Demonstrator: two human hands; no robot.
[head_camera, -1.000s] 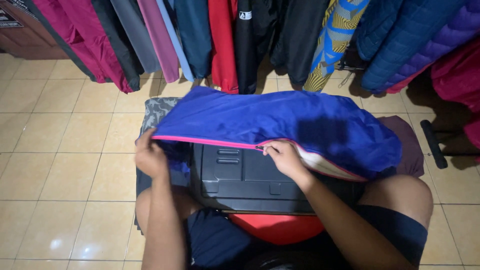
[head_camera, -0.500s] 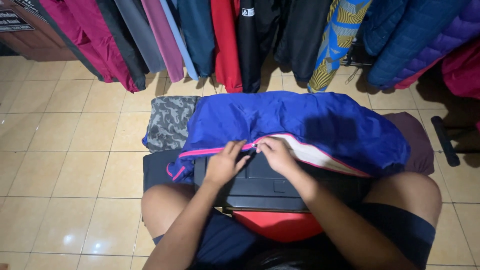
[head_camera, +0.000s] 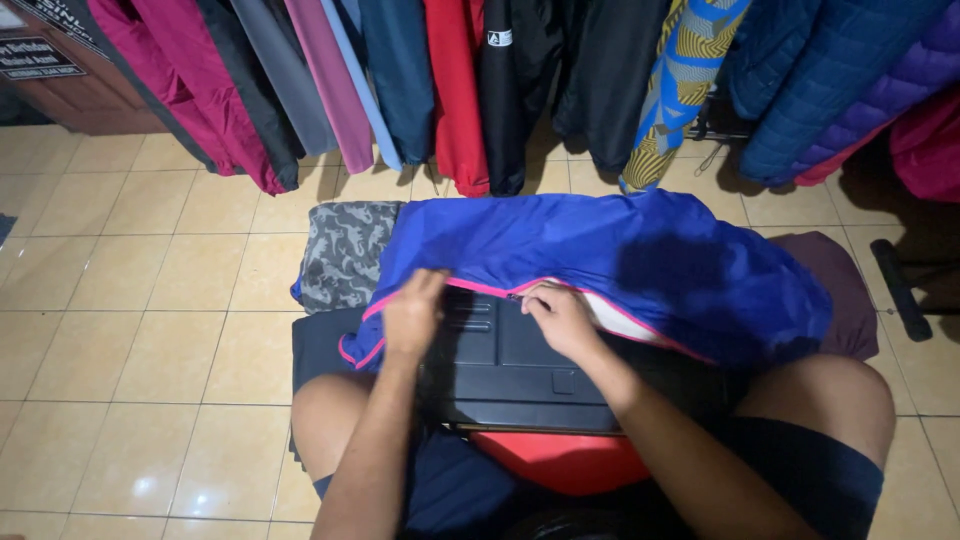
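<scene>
This looks like a clothing shop or garment stockroom: a crowded row of hanging jackets (head_camera: 470, 90) in many colours runs along the top, folded garments (head_camera: 345, 255) lie on the beige tiled floor (head_camera: 130, 300), and a dark rack foot (head_camera: 900, 290) shows at right.

Bare forearms, bare knees, dark navy shorts (head_camera: 470, 495)

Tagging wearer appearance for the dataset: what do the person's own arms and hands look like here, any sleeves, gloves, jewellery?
Both forearms are bare, with no sleeve showing in the head view. The left hand and the right hand wear no gloves, and no watch, ring or bracelet can be made out. The only clothing visible on the person is dark navy shorts at the bottom of the frame.
</scene>
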